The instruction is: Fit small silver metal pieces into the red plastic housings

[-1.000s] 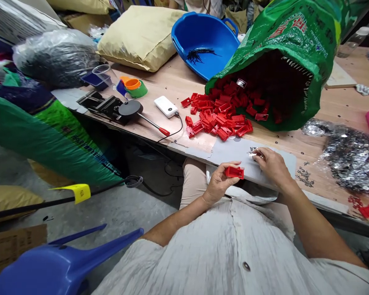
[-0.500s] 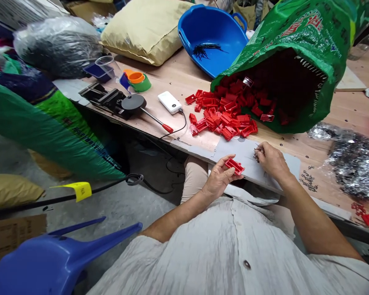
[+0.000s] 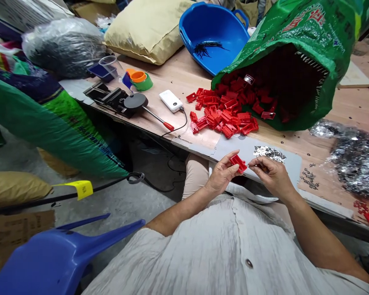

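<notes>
Between the thumb and fingers of my left hand [image 3: 222,175] is a small red plastic housing [image 3: 238,163], its hollow side facing up. My right hand [image 3: 272,174] is pinched close beside the housing's right end. A tiny shiny metal piece shows at its fingertips, too small to make out fully. Just beyond the right hand, a pile of small silver metal pieces [image 3: 269,153] lies on a grey board [image 3: 290,168]. Many more red housings [image 3: 224,116] spill from the mouth of a green woven sack [image 3: 332,94] onto the table.
A blue basin [image 3: 213,37] with black strands stands at the back. On the left are a white power bank [image 3: 171,101] with a cable and a black clamp-like tool [image 3: 110,98] with a red-tipped lever. A clear bag of metal pieces [image 3: 356,159] lies right. A blue chair [image 3: 46,258] stands lower left.
My right hand has come from the metal pile toward the red housing, uncovering the pile. My left hand has tilted the housing and still holds it.
</notes>
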### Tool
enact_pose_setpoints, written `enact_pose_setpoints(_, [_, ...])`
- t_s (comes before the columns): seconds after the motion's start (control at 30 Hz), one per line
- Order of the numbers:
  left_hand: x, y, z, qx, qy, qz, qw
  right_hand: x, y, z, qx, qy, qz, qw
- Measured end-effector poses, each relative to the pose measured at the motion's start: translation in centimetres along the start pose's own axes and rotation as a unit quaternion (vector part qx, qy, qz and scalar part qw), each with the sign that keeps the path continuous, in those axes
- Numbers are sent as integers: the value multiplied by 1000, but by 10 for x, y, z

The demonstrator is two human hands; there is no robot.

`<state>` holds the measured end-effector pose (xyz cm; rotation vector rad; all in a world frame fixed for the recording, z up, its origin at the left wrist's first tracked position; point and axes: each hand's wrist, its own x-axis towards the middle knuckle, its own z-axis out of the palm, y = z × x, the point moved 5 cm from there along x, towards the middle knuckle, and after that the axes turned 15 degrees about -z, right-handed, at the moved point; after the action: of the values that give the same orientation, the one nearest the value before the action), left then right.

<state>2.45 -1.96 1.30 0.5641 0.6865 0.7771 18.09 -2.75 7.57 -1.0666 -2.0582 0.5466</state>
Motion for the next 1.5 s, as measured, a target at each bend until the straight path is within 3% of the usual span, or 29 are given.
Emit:
enact_pose_setpoints(0.33, [-3, 5, 12, -37, -3, -16, 999, -1, -11, 2, 24, 25, -106, 994])
enact_pose_setpoints(0.53, [-4, 6, 16, -27, -14, -21, 999, -3, -12, 0, 17, 36, -104, 994])
enact_pose_setpoints(0.77, [-4, 8, 16, -10, -14, -17, 1000, -5, -9, 3, 57, 2, -107, 993])
enact_pose_setpoints(1.13, [0, 7, 12, 99, -27, 33, 994, -18, 6, 2, 66, -15, 36, 997])
enact_pose_setpoints(1.3, [8, 14, 2, 231, -5, 104, 967, -25, 14, 6, 34, -39, 32, 998])
enact_pose_setpoints(1.4, [15, 19, -6, 347, 33, 137, 927, -29, 22, 11, -3, -43, 43, 998])
enact_pose_setpoints(1.5, [23, 21, -11, 444, 62, 125, 885, -33, 29, 15, -40, -44, 66, 996])
